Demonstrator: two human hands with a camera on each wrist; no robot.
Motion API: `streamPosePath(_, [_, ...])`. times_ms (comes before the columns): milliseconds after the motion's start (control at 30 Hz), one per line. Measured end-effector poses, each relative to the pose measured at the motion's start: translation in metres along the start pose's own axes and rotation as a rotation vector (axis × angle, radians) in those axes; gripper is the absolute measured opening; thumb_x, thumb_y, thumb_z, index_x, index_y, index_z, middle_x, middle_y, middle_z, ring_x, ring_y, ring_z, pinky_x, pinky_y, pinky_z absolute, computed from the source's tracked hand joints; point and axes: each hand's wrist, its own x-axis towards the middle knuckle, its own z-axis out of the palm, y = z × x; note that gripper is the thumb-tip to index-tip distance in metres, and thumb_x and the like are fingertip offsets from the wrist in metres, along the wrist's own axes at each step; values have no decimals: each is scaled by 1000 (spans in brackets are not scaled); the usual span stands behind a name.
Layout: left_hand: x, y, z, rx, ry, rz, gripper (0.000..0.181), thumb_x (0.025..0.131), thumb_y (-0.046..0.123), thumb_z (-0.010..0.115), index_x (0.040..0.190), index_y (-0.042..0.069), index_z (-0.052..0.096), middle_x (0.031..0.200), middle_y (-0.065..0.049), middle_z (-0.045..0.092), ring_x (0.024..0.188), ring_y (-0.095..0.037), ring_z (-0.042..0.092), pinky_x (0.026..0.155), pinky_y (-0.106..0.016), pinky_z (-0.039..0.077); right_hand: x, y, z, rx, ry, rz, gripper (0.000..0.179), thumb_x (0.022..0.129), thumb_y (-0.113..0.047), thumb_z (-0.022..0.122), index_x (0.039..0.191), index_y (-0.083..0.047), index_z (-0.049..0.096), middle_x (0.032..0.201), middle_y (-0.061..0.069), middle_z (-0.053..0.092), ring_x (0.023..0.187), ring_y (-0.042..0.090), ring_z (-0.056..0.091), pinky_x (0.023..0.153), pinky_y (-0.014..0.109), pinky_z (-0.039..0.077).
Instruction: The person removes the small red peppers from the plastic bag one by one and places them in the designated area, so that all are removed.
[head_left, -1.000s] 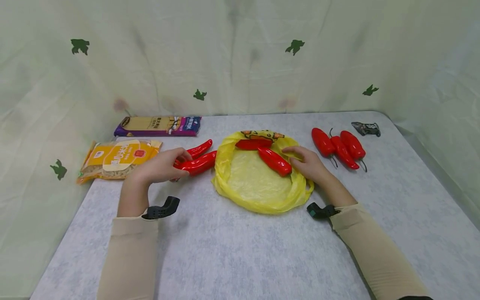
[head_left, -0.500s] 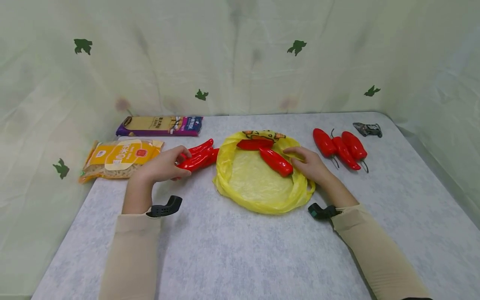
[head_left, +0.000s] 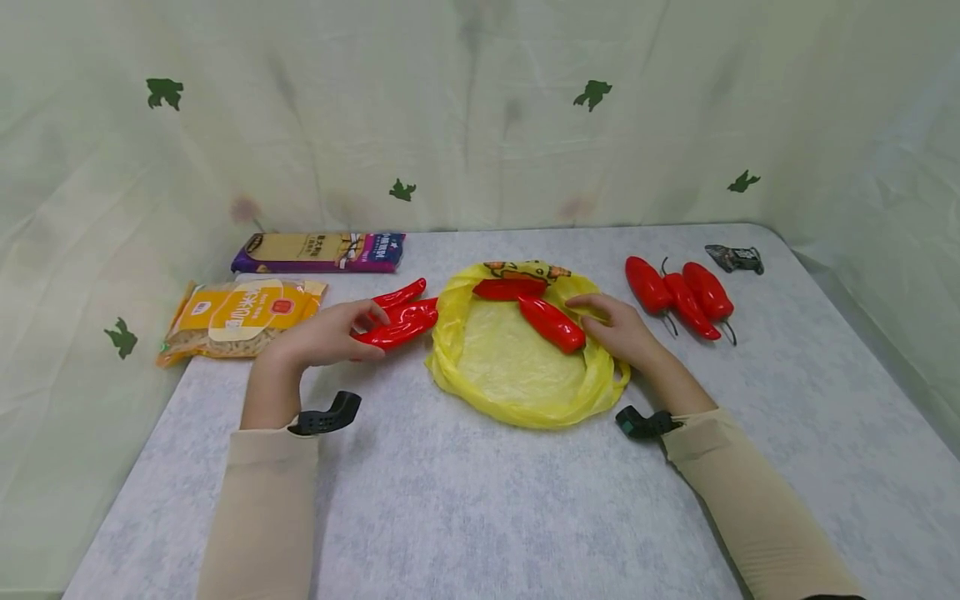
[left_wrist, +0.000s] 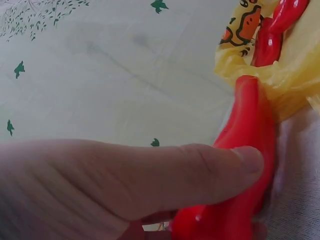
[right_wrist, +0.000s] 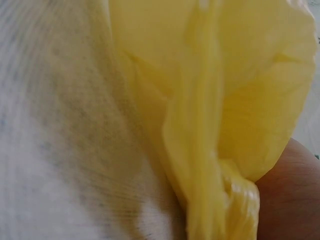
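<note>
My left hand (head_left: 327, 335) grips a glossy red chili pepper (left_wrist: 240, 120) left of the yellow plastic bag (head_left: 517, 414), thumb laid across it in the left wrist view. Another red pepper (head_left: 401, 294) lies just behind the held one. The bag is spread open on the table, its rim rolled down. Inside it, one red pepper (head_left: 551, 323) lies slanted in front of another red pepper (head_left: 510, 289). My right hand (head_left: 617, 329) holds the bag's right rim with bent fingers; yellow plastic (right_wrist: 200, 125) hides most of that hand in the right wrist view.
Three red peppers (head_left: 678, 297) with stems lie right of the bag, near a small dark packet (head_left: 734, 258). At the back left are a purple noodle packet (head_left: 318, 252) and an orange-and-clear food bag (head_left: 243, 318). A pale curtain (head_left: 480, 117) rises behind the table.
The red pepper in my left hand has shifted and turned slightly, first up against the pepper behind it, now apart from it again. My right hand and the bag have stayed in place.
</note>
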Motion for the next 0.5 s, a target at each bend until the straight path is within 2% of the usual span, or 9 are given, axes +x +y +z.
streamPosePath(100, [1,-1,0,17,-18,-10,46,89,25,75,129,9,57,133,-18,58,123,-35,50,99,-48,53,0,-1,0,-2,1,4,36,100,-18,51,135,-22,60,147,4,55,146,29,38,121,57,28])
streamPosePath(200, [2,-3,1,35,-19,-45,45,89,25,74,128,9,58,131,-18,59,121,-34,52,100,-49,52,-1,-1,0,2,5,9,36,100,-17,52,134,-22,61,146,3,55,146,28,39,120,57,28])
streamPosePath(333, [6,-6,4,48,4,-82,42,90,26,73,126,9,58,128,-18,60,117,-33,53,98,-47,53,-1,-1,0,3,10,16,36,99,-18,52,134,-22,61,146,3,55,145,28,39,120,57,29])
streamPosePath(500, [12,-9,8,48,44,-85,41,90,26,72,124,8,57,128,-19,60,117,-34,54,99,-48,53,0,-1,1,1,10,17,36,99,-18,52,134,-22,61,146,3,55,145,28,39,120,57,29])
